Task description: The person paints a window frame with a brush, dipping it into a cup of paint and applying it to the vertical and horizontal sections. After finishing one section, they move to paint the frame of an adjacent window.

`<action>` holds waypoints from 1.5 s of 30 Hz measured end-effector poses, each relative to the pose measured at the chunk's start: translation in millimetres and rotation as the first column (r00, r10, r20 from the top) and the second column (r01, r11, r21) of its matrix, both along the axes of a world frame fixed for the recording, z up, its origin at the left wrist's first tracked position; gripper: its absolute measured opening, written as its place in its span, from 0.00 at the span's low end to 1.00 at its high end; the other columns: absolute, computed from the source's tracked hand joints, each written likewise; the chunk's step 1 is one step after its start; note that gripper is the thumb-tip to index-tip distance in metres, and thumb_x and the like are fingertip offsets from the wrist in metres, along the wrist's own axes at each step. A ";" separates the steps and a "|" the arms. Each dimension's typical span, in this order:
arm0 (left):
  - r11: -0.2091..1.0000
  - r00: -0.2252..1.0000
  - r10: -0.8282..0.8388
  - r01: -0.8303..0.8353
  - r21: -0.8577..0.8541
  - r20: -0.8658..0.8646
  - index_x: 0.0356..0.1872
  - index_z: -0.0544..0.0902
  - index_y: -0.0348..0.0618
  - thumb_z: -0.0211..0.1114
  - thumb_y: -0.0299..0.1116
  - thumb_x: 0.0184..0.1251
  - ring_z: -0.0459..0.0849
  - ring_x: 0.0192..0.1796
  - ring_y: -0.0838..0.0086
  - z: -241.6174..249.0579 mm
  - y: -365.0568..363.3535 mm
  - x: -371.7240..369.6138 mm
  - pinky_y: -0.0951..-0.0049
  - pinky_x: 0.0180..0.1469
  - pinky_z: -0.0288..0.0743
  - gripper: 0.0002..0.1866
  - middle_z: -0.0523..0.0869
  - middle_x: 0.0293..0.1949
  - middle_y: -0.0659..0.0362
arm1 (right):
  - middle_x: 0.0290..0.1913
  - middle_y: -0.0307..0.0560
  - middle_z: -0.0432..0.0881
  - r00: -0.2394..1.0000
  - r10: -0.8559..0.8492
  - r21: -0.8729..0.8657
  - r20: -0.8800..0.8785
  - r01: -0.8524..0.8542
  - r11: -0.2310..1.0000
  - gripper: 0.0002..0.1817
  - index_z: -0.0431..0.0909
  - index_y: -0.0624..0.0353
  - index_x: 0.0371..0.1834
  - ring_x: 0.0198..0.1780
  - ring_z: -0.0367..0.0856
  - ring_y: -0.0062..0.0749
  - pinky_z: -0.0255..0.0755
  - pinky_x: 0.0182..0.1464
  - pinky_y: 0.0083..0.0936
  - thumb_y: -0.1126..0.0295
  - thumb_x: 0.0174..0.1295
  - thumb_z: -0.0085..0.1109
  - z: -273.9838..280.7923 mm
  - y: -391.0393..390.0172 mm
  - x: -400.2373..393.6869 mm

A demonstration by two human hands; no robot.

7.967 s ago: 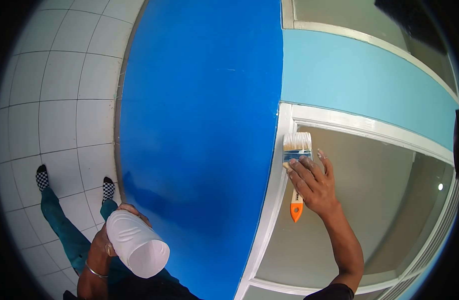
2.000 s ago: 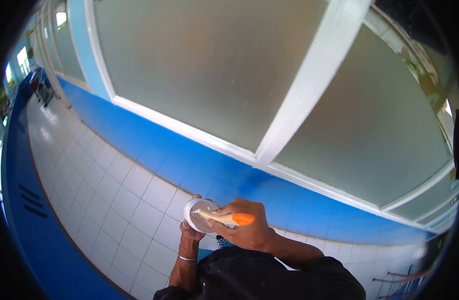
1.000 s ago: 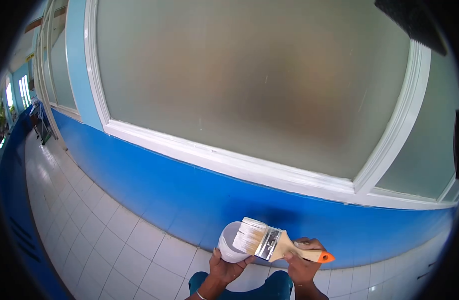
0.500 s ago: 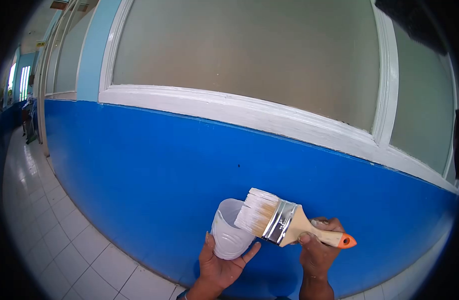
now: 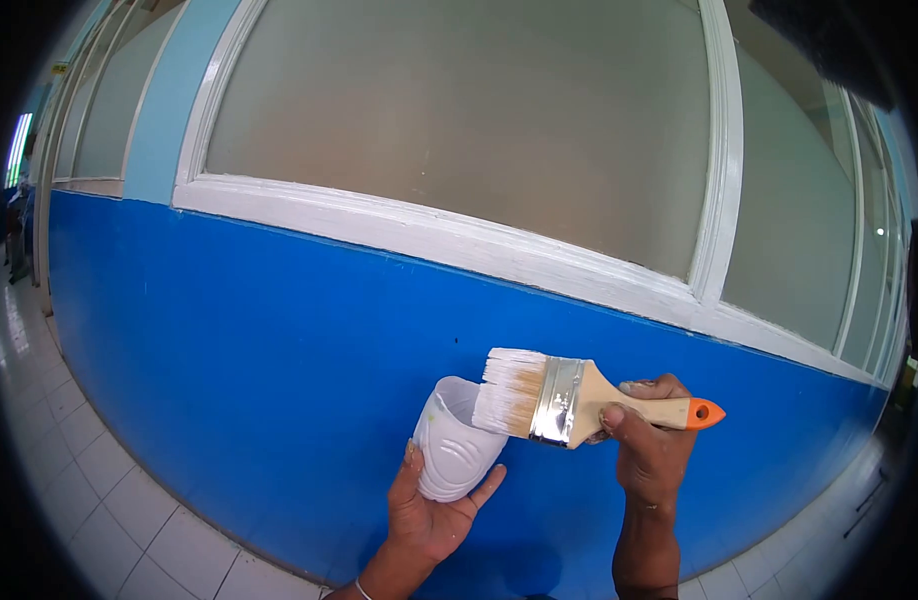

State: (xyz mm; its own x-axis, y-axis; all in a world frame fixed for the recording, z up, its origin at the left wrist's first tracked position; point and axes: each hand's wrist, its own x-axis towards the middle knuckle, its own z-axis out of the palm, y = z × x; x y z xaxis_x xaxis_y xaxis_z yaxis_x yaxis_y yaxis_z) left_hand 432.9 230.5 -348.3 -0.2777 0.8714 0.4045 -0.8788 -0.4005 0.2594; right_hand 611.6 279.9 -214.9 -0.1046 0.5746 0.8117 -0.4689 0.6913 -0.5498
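Observation:
A white plastic cup [image 5: 457, 455], cut open at the top and ridged on its side, rests in my left hand [image 5: 434, 520], tilted slightly. My right hand [image 5: 651, 450] grips the wooden handle of a wide paintbrush [image 5: 589, 400] with an orange tip and a silver metal band. White paint coats the outer half of its bristles, which point left and overlap the cup's rim in this view. The inside of the cup is mostly hidden.
Behind my hands stands a blue wall [image 5: 279, 310]. Above it runs a white window frame [image 5: 419, 225] around frosted glass panes [image 5: 459, 120]. White floor tiles [image 5: 184, 550] lie along the wall's foot. A light blue post [image 5: 163, 110] is at the upper left.
The brush has turned closer to level and risen a little with my right hand. The cup has moved slightly up and left. My view has swung to the right.

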 end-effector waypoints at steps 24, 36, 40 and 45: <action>0.988 0.987 -0.115 0.126 -0.093 0.110 0.72 0.69 0.52 0.67 0.65 0.64 0.80 0.62 0.52 6.8 -0.9 13.6 0.44 0.72 0.68 0.41 0.77 0.63 0.50 | 0.38 0.52 0.85 0.944 -0.330 0.475 -0.004 0.292 0.830 0.14 0.80 0.67 0.41 0.38 0.86 0.27 0.83 0.38 0.20 0.72 0.59 0.76 91.1 40.0 -59.5; 0.984 0.987 -0.135 0.144 -0.102 0.092 0.72 0.68 0.51 0.68 0.65 0.64 0.79 0.63 0.52 7.0 -1.7 14.1 0.44 0.73 0.68 0.42 0.76 0.65 0.51 | 0.35 0.51 0.85 0.972 -0.234 0.532 -0.025 0.211 0.820 0.15 0.80 0.67 0.41 0.37 0.87 0.29 0.82 0.35 0.22 0.71 0.58 0.76 108.4 17.4 -68.7; 0.985 0.989 -0.115 0.126 -0.115 0.092 0.71 0.69 0.51 0.67 0.64 0.64 0.79 0.62 0.53 6.2 -2.1 15.2 0.44 0.73 0.67 0.41 0.76 0.64 0.51 | 0.33 0.48 0.85 0.968 -0.242 0.555 0.066 0.166 0.815 0.16 0.83 0.66 0.41 0.33 0.84 0.24 0.77 0.31 0.20 0.66 0.58 0.77 115.7 20.4 -113.9; 0.986 0.990 -0.095 0.108 -0.127 0.107 0.71 0.70 0.52 0.67 0.64 0.64 0.79 0.63 0.54 5.7 -2.5 16.3 0.43 0.74 0.67 0.40 0.76 0.64 0.51 | 0.32 0.47 0.85 0.954 -0.273 0.568 0.120 0.159 0.807 0.17 0.84 0.64 0.40 0.32 0.83 0.23 0.77 0.30 0.21 0.62 0.57 0.78 118.1 25.9 -128.1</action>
State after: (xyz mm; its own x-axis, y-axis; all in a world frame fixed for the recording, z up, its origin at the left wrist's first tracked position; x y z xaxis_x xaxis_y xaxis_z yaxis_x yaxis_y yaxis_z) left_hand 449.1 228.0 -342.6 -0.2181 0.9410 0.2588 -0.9373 -0.2758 0.2130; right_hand 483.4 305.8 -96.8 -0.2131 0.0678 0.9747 -0.1985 0.9738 -0.1111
